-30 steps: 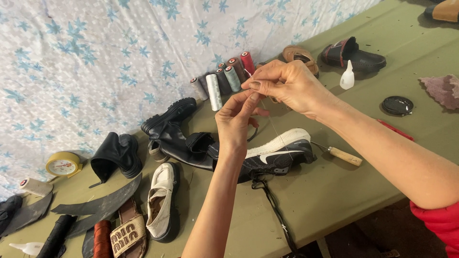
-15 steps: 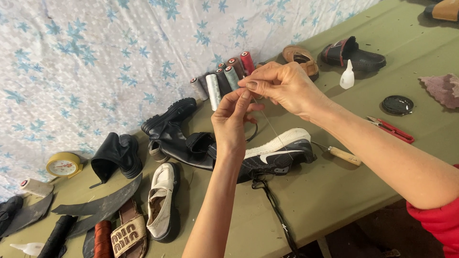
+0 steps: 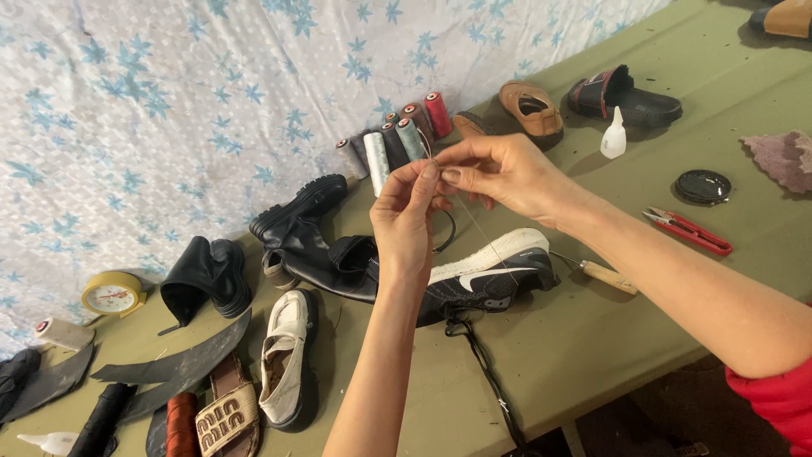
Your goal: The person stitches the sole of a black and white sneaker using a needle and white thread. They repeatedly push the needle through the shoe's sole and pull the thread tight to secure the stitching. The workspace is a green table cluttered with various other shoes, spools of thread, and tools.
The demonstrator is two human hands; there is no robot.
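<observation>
Left hand (image 3: 406, 216): raised above the bench (image 3: 592, 338), thumb and forefinger pinched shut on a fine thread (image 3: 482, 228); whether a needle sits in the pinch is too small to tell.
Right hand (image 3: 499, 173): raised opposite, fingertips closed on the same thread, touching the left hand's fingertips.
Thread: a thin pale strand, held at the meeting fingertips, running down and right toward the sneaker below.
Handling note (judgement): fine work of this kind goes best with both pinches close together, the strand kept taut and short between them, and the wrists steady.

Beneath the hands:
- Black knit sneaker (image 3: 486, 275) with white sole, on its side, black lace (image 3: 482, 364) trailing toward the bench edge.
- Wooden-handled awl (image 3: 605, 275), just beside the sneaker's heel.
- Black chunky boot (image 3: 300, 233), lying flat, touching the sneaker.

Behind the hands:
- Row of thread spools (image 3: 397, 140), grey, white, green, maroon and red, leaning against the star-print cloth (image 3: 169, 110).
- Tan loafer (image 3: 529, 110); black slide sandal (image 3: 626, 97); small white glue bottle (image 3: 615, 135).

To the right:
- Round black tin (image 3: 704, 186); red thread snips (image 3: 689, 230).

To the left:
- White slingback shoe (image 3: 288, 360); black ankle boot (image 3: 207, 275); yellow tape roll (image 3: 112, 294); black rubber sole strips (image 3: 169, 366).
</observation>
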